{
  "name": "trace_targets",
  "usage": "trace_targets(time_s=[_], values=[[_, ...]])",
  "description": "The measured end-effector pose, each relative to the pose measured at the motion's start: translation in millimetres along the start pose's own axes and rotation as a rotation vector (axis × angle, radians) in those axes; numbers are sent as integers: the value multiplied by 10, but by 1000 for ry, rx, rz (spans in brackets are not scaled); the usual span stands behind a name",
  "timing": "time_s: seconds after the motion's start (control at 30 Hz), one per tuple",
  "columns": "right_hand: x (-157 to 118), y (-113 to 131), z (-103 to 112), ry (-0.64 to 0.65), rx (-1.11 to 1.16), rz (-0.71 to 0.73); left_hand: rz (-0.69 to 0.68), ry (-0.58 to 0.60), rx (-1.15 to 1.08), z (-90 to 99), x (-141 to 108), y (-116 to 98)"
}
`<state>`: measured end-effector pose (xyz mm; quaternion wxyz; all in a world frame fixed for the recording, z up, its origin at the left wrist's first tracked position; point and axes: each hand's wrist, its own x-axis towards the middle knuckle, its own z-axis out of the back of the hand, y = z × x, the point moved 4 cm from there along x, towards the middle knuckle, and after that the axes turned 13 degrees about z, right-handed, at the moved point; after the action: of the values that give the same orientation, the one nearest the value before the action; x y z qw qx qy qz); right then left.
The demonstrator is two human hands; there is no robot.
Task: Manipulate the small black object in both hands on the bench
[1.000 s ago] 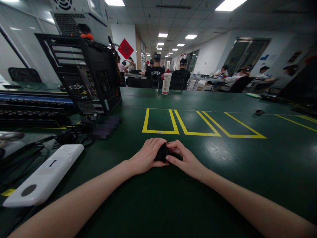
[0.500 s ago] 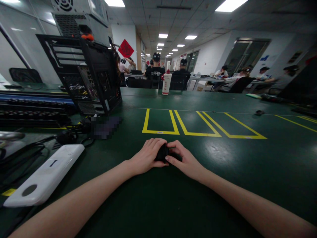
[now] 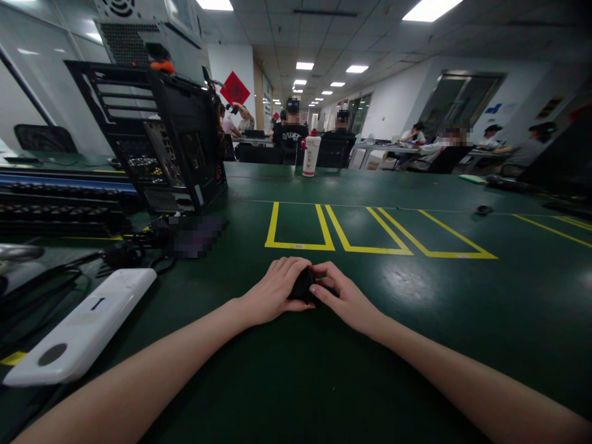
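Between my two hands, low over the dark green table (image 3: 305,382), is a small rounded black object (image 3: 303,285); its exact kind does not show. My left hand (image 3: 277,287) wraps over it from the left, fingers across the top and thumb along the near side. From the right, my right hand (image 3: 342,293) pinches its edge with curled forefinger and thumb. The fingers cover much of the object. Just beyond the hands, yellow tape outlines (image 3: 300,248) mark the tabletop.
A black computer case (image 3: 185,142) stands at the left, with cables and a white elongated device (image 3: 87,327) nearer me. A white cup (image 3: 311,155) is at the far edge. A small black ring-like piece (image 3: 484,210) lies right. People sit at tables beyond.
My right thumb and fingers have shifted very slightly on the black object's edge. My left hand keeps its hold, and the things on the table stay put.
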<state>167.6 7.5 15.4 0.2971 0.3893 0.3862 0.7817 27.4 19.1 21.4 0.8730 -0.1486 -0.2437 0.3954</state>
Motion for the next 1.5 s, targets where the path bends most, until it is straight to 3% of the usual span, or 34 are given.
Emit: trace_targets(time_s=[0.2,0.57,0.83,1.17,1.3,1.5], values=[[-9,29,21,-3,-89,128,2,-18,15,-9,0,7],[-6,-16,6,-20,7,-7,2,-3,-2,-2,2,5],[-4,6,6,-15,34,61,-2,-1,20,0,-7,-1],[11,-31,7,-31,20,-18,-3,-3,6,3,3,-2],[3,10,4,15,16,41,4,-6,4,-2,2,7],[8,8,10,-20,2,72,-1,7,3,32,-2,-26]])
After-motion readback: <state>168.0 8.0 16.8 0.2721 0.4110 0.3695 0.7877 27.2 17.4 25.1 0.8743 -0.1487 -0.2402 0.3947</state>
